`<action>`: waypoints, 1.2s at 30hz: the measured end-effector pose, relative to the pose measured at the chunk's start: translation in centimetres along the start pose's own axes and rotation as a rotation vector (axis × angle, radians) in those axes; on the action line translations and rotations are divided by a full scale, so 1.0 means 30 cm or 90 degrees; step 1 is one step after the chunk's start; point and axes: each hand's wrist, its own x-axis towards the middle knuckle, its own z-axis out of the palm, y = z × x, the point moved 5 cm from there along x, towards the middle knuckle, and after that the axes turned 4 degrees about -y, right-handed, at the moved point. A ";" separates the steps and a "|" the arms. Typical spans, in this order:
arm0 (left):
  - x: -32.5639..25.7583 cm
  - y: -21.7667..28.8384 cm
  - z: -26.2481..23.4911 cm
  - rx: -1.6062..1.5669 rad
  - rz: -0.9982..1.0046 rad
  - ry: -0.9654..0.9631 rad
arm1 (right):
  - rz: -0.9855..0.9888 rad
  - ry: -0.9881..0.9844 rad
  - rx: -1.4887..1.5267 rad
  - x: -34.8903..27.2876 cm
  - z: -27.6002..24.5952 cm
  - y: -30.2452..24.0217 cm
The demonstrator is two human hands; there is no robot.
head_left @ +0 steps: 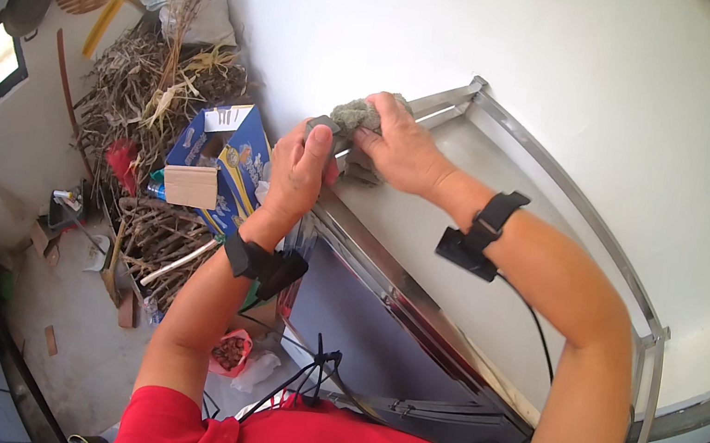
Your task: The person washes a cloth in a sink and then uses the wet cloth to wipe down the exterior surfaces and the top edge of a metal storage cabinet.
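My right hand [406, 152] is closed on a grey-green cloth [356, 116], which is bunched over the far left end of a metal frame. Part of the cloth hangs below the rail. My left hand [296, 172] is wrapped round the corner post [324, 125] of that frame, thumb up, close beside the cloth. Most of its fingers are hidden behind the post. The shiny metal frame [575, 195] runs from this corner toward the right, around a pale flat surface [503, 237]. Both of my wrists wear black straps with small dark devices.
A blue cardboard box [246, 156] with raised flaps stands left of my left hand, against piled dry sticks [131, 71]. A red bag [231, 353] of brown pieces sits on the floor below. Black cables hang near my body. A white wall [535, 45] rises behind the frame.
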 end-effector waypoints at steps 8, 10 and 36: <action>-0.020 0.016 -0.015 0.008 0.001 0.037 | -0.023 -0.070 0.055 0.045 0.008 0.030; -0.020 0.017 -0.006 -0.011 -0.004 0.046 | -0.018 -0.069 0.046 0.048 -0.009 0.054; -0.026 0.013 -0.006 0.014 0.000 0.044 | 0.274 -0.039 -0.234 0.122 -0.071 0.316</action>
